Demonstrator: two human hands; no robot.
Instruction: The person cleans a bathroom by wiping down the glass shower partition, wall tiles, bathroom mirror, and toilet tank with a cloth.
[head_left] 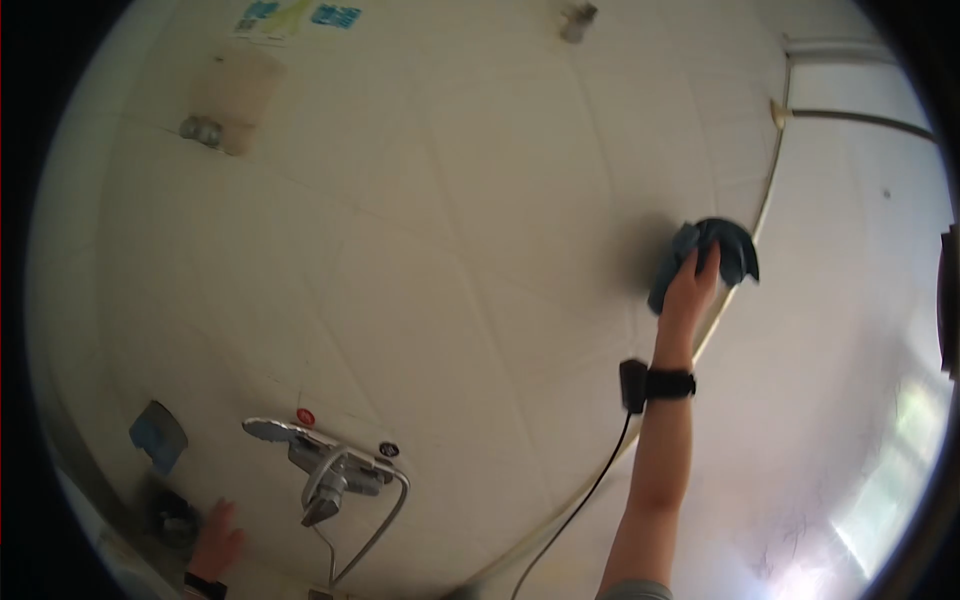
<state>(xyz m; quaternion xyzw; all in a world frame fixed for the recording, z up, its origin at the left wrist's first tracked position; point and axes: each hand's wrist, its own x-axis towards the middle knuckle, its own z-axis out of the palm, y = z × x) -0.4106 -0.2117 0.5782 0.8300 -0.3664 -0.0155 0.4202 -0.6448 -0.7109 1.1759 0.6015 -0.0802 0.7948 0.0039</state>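
Right hand (692, 288) up high, dark teal cloth (738, 248) against the wall!

And there it is: the cloth sits bunched at the pale wall (450, 240), just beside the narrow corner strip (770, 185). The right hand grips it with fingers and thumb spread over the folds, apparently so the bundle holds together under the palm. The arm reaches out nearly straight, presumably because the spot is so far up. A black wristband (670, 384) sits below, a cable (592, 490) trailing from the small box (632, 385) beside it.

Down low, the left hand (217, 543) is blurred, fingers parted, gripping nothing visible, near a dark object (175, 517); whether they touch, I can't tell. Between the hands, the mixer tap (330, 472) carries the shower head (267, 430), probably parked there for easy reach.
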